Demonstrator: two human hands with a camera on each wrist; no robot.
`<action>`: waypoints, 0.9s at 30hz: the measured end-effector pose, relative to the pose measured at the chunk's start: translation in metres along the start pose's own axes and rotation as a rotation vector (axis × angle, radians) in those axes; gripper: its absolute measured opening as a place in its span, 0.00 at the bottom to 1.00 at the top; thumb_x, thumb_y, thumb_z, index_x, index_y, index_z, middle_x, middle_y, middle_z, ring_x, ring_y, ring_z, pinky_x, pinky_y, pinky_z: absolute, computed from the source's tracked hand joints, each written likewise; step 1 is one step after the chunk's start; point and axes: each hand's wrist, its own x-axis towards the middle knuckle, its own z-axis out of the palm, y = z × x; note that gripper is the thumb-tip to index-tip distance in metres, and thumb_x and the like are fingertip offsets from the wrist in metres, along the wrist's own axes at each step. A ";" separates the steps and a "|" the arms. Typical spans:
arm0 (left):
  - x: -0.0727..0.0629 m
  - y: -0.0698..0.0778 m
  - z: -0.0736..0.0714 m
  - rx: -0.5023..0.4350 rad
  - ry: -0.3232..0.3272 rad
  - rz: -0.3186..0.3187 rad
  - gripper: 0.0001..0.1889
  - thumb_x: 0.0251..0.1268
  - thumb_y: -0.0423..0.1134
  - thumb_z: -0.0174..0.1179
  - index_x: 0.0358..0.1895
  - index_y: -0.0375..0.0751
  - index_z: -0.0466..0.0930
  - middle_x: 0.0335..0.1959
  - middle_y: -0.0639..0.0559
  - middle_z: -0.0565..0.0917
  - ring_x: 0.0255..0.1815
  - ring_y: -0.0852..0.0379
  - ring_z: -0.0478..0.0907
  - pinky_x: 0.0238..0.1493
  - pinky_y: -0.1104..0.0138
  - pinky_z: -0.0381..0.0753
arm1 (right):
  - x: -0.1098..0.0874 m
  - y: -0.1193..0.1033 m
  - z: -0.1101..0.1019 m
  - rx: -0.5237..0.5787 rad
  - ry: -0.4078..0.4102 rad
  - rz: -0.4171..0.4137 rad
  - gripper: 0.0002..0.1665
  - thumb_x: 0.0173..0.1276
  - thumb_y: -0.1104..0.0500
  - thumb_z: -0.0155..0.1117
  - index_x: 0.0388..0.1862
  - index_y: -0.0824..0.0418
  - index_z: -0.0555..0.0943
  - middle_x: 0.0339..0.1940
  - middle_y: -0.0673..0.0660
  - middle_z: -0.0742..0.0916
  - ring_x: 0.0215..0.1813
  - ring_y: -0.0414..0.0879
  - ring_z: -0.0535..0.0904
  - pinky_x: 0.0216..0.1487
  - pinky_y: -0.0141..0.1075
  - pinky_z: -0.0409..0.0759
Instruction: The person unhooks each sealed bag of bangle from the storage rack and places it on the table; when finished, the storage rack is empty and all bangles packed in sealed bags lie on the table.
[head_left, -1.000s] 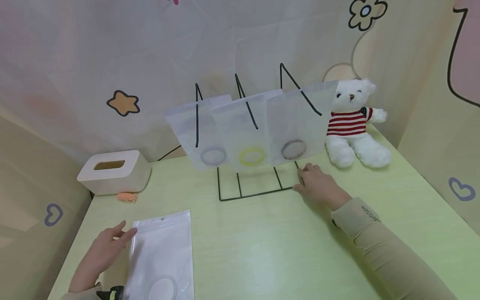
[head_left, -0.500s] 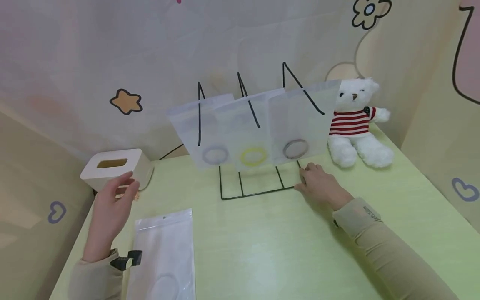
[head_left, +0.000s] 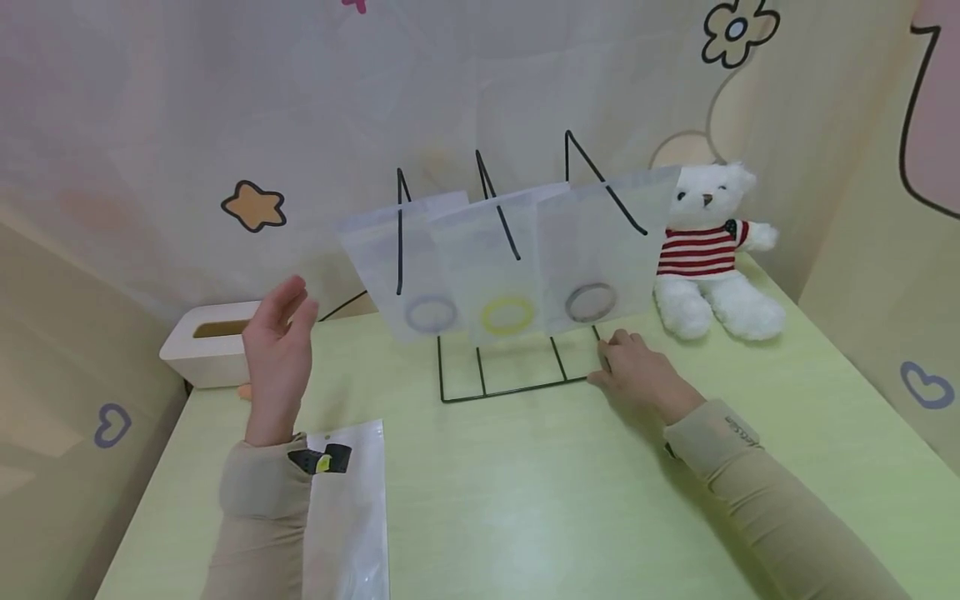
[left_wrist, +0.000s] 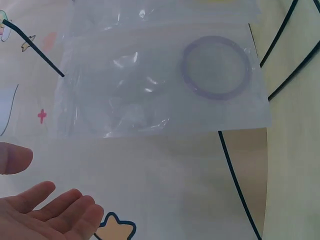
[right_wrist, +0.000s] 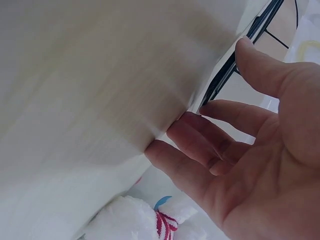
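Observation:
A black wire rack (head_left: pixel 517 390) stands at the back of the table, with three translucent zip bags hanging from its hooks. The left bag (head_left: pixel 375 254) holds a pale purple ring (left_wrist: pixel 189 89), the middle bag (head_left: pixel 472 258) a yellow one and the right bag (head_left: pixel 577 242) a grey one. My right hand (head_left: pixel 637 371) pinches the right front corner of the rack's base between thumb and fingers. Raised left of the rack, my left hand (head_left: pixel 277 367) is empty, fingers extended, below the purple-ring bag in the left wrist view. Another white zip bag (head_left: pixel 348 517) lies partly under my left sleeve.
At the back left is a white tissue box (head_left: pixel 202 362), partly covered by my left hand. A small orange thing (head_left: pixel 243 391) lies before it. A white teddy bear (head_left: pixel 697 250) in a striped shirt sits right of the rack. Patterned cloth walls (head_left: pixel 337 100) enclose the table.
My left hand has risen from the flat bag's top corner and moved up and right toward the rack. The right hand stays at the rack's base corner.

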 end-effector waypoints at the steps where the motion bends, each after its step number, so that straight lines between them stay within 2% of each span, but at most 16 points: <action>1: 0.001 0.000 0.003 -0.022 -0.001 -0.007 0.22 0.73 0.39 0.53 0.67 0.38 0.70 0.65 0.47 0.73 0.66 0.54 0.69 0.66 0.62 0.68 | 0.000 0.000 0.000 0.000 0.000 0.002 0.31 0.72 0.49 0.60 0.62 0.71 0.73 0.57 0.68 0.73 0.57 0.62 0.68 0.43 0.56 0.77; 10: 0.015 -0.002 0.023 -0.108 -0.036 -0.041 0.23 0.74 0.39 0.52 0.69 0.39 0.68 0.67 0.48 0.72 0.68 0.55 0.67 0.68 0.64 0.66 | 0.000 0.002 0.000 0.018 0.005 -0.002 0.32 0.72 0.50 0.59 0.64 0.72 0.71 0.59 0.68 0.72 0.60 0.62 0.67 0.46 0.58 0.77; 19: 0.021 0.000 0.037 -0.190 -0.114 0.012 0.29 0.74 0.35 0.52 0.75 0.38 0.56 0.73 0.46 0.64 0.72 0.54 0.61 0.69 0.67 0.63 | -0.002 0.001 -0.001 0.008 0.007 -0.011 0.33 0.72 0.49 0.59 0.65 0.73 0.70 0.59 0.69 0.72 0.58 0.62 0.67 0.45 0.57 0.76; 27: 0.021 0.004 0.039 -0.160 -0.105 0.006 0.30 0.75 0.38 0.51 0.76 0.41 0.54 0.72 0.46 0.66 0.70 0.55 0.64 0.67 0.67 0.65 | -0.002 0.001 -0.001 0.010 0.005 -0.004 0.33 0.72 0.50 0.59 0.65 0.73 0.70 0.59 0.69 0.72 0.59 0.62 0.67 0.46 0.58 0.76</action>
